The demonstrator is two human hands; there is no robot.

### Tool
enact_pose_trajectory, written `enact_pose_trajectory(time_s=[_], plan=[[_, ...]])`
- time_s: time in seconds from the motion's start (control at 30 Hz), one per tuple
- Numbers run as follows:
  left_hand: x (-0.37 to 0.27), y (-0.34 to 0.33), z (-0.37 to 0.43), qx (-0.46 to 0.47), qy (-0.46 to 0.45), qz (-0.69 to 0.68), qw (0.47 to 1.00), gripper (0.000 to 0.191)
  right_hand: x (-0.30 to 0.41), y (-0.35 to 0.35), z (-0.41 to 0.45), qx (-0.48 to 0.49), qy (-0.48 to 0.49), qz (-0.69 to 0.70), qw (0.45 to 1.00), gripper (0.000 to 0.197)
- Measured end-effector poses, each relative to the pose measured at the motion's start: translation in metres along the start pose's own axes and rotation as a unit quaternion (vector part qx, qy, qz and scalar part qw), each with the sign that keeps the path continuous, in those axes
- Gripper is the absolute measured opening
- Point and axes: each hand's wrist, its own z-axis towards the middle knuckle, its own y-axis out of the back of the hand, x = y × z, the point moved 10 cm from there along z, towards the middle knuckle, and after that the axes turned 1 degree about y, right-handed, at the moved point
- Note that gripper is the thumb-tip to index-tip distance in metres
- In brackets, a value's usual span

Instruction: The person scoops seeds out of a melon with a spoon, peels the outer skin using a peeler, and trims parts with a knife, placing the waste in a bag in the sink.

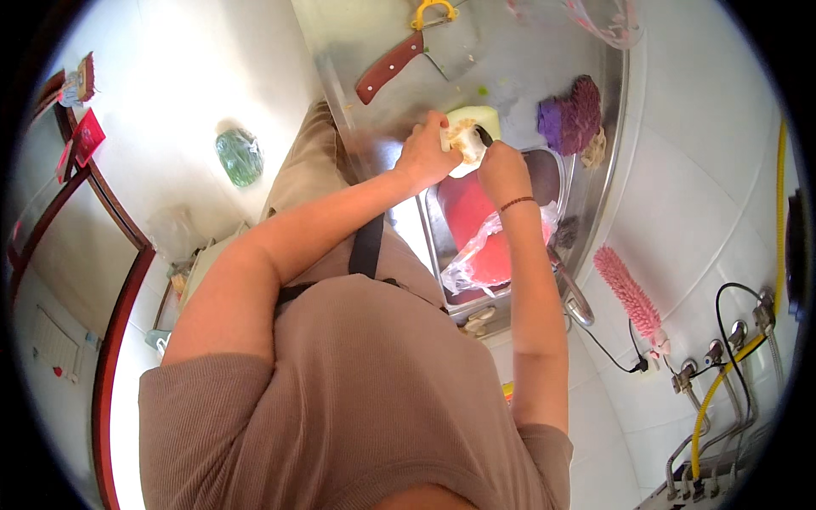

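A cut piece of pale green gourd or melon (472,127) is held at the edge of the sink, its white, seedy hollow turned up. My left hand (428,153) grips its left side, thumb on the near rim and fingers over the far one. In my right hand (505,169) is a dark tool (483,134), probably a spoon, whose end reaches into the hollow; my fist hides the rest. Beneath my hands, the sink basin (435,245) holds something red or pink (462,207) and a clear plastic bag (475,245).
On the steel counter (357,38) lie a wooden-handled cleaver (392,67) and a yellow peeler (435,13). Purple cloths (570,118) lie along the right edge. A faucet (577,306) stands at the basin's right, and a pink duster (628,290) hangs on the tiled wall.
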Motion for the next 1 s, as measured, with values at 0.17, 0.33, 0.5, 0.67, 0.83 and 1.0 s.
enact_pose_trajectory(time_s=[0.17,0.33,0.5,0.67,0.83,1.0], plan=[[0.005,-0.002,0.002,0.007,0.004,-0.013,1.0,0.054,0.019,0.007,-0.011,0.001,-0.062,-0.038,0.997,0.015],[0.007,-0.004,0.003,0.007,0.0,-0.005,1.0,0.053,0.016,0.004,-0.019,-0.007,-0.017,-0.037,0.999,0.013],[0.001,-0.003,0.006,-0.019,-0.041,0.006,0.999,0.053,-0.002,0.007,-0.024,-0.119,0.003,0.076,0.99,0.017],[0.001,-0.001,0.003,-0.021,-0.011,-0.002,1.0,0.051,0.001,0.011,-0.012,-0.102,-0.035,0.078,0.991,0.019],[0.001,0.001,0.002,-0.025,0.004,-0.007,1.0,0.051,0.013,0.008,0.003,-0.012,-0.086,-0.003,0.996,0.02],[-0.001,-0.007,0.002,0.007,-0.007,0.001,1.0,0.05,0.032,0.011,0.014,0.029,-0.028,-0.007,0.999,0.021]])
